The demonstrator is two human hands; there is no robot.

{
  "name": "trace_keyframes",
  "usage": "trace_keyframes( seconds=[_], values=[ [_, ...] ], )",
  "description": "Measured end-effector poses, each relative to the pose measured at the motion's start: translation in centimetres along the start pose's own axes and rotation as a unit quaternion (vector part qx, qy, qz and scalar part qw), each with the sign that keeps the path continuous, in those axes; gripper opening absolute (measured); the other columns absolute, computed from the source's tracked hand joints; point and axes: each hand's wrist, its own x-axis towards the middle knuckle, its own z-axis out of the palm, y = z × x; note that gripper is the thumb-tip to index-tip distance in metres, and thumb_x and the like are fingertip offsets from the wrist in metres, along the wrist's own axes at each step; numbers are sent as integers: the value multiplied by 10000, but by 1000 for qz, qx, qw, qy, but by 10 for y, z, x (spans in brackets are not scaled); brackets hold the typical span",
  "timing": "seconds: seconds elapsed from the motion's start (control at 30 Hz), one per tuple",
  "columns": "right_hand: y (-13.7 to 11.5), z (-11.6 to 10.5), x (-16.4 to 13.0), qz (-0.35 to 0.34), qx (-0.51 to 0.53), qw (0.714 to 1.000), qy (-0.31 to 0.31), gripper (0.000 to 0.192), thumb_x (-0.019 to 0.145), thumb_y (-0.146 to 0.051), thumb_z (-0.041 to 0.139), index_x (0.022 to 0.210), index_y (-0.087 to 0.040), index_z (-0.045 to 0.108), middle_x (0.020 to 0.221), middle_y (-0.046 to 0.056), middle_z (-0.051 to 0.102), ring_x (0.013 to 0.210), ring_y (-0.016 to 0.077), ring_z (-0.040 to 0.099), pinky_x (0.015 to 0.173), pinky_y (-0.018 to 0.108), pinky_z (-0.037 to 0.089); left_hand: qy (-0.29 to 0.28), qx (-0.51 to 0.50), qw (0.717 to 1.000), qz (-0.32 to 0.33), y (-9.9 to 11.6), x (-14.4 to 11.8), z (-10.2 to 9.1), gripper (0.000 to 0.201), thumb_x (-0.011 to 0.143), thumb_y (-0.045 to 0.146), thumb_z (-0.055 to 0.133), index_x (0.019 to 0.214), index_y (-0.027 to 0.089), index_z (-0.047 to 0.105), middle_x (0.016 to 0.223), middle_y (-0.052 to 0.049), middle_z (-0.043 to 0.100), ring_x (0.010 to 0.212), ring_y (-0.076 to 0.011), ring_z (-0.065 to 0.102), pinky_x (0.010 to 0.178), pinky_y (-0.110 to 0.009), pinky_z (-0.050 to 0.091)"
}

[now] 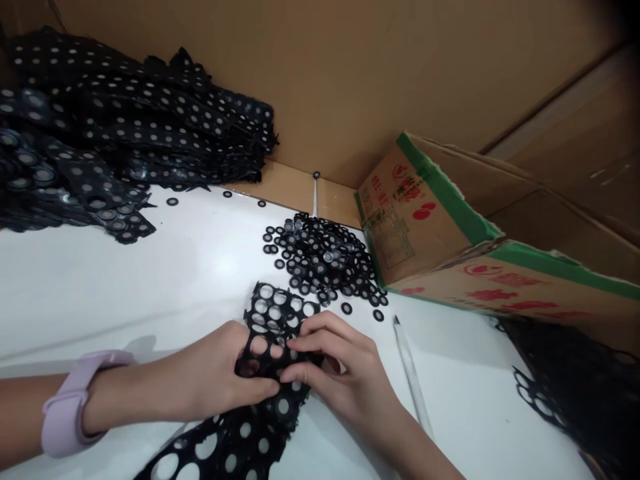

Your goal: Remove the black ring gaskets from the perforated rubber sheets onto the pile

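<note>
I am pinching a black punched sheet (274,333) with both hands (227,373) (340,373) mid-desk, popping rings; next needs a firm push.

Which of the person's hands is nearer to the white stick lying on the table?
The right. The right hand grips the punched black sheet just left of the white stick. The left hand holds the sheet's other side, farther off.

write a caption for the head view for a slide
Both hands, left hand and right hand, pinch a black punched sheet beside loose rings.
</note>
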Motion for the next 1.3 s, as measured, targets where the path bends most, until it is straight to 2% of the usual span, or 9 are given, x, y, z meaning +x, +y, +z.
trace_keyframes(
  seconds=[0.2,0.47,0.67,0.77,0.87,1.0,1.13,1.2,1.3],
  values=[
    [-1,2,2,36,58,998,0,154,944,-148,590,837,-159,700,819,57,675,709,139,646,602,208,525,12,82,994,69,0,-4,2,128,873,187,533,748,211,549,765,41,570,746,-170,545,695,-250,424],
    [7,0,-1,109,125,984,65,294,1055,-213,355,873,-213,586,886,-9,581,476,25,559,473,162,453,-7,-18,999,-35,8,-5,-7,126,809,204,533,921,223,587,867,30,561,858,-213,546,740,-285,437],
    [3,-1,2,48,70,996,-8,245,872,-337,736,1056,-190,668,1001,70,633,573,91,586,461,206,466,8,-2,999,-41,0,-4,-10,48,812,239,565,829,226,522,800,46,465,793,-195,487,699,-285,415],
    [1,0,4,6,21,1000,13,138,961,-249,606,886,-172,693,816,62,686,686,151,650,575,230,515,2,13,1000,-18,0,-5,-7,51,857,269,568,887,229,559,868,35,523,870,-213,532,768,-296,445],
    [1,3,3,93,59,994,29,320,1019,-254,457,749,-186,615,580,-7,618,499,110,602,490,197,480,-24,8,1000,4,5,-4,-7,112,879,210,532,958,239,605,955,30,599,954,-218,569,843,-297,449],
    [5,11,1,264,227,930,115,398,1036,-493,375,769,-218,481,544,-25,660,346,76,547,302,122,352,-26,-21,999,1,8,-1,-10,100,865,210,560,950,233,606,950,26,611,959,-225,577,853,-309,449],
    [5,11,2,266,266,917,133,351,1005,-546,430,1110,-237,561,640,-16,710,404,80,584,322,104,406,-18,-66,997,-45,3,0,-12,171,826,269,624,992,230,620,984,14,607,990,-243,565,855,-323,444],
    [3,7,3,260,272,920,109,501,1019,-515,423,1461,-293,345,701,-21,715,426,84,584,345,120,444,-17,-96,994,-58,0,1,-13,224,809,288,652,1024,230,629,987,17,611,973,-233,567,828,-311,442],
    [1,0,3,221,257,938,74,630,1038,-464,405,1574,-332,102,802,-1,720,471,93,589,391,161,497,-21,-142,988,-63,-2,1,-12,219,806,277,657,1016,216,639,949,20,631,926,-218,582,802,-306,442]
  ],
)
